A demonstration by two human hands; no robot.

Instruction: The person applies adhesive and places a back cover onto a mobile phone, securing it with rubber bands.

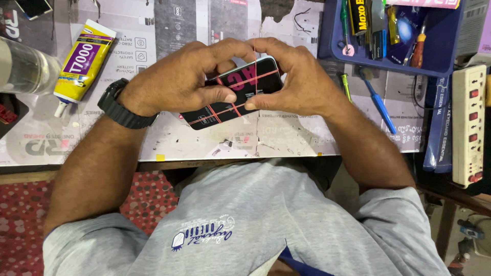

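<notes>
A black smartphone (232,94) with red markings on its back is held just above the workbench, wrapped by thin red rubber bands that cross over it. My left hand (179,82), with a black wristwatch on the wrist, grips the phone's left half with the thumb pressed on its back. My right hand (294,82) holds the phone's right end, and its fingers pinch a stretched rubber band rising from the phone's top edge. Both hands meet over the phone and hide its upper edge.
A yellow and purple glue tube (84,59) lies at the left beside a clear bottle (25,66). A blue tool tray (399,36) holds screwdrivers at the back right. A blue-handled tool (378,105) and a white power strip (468,125) lie at the right.
</notes>
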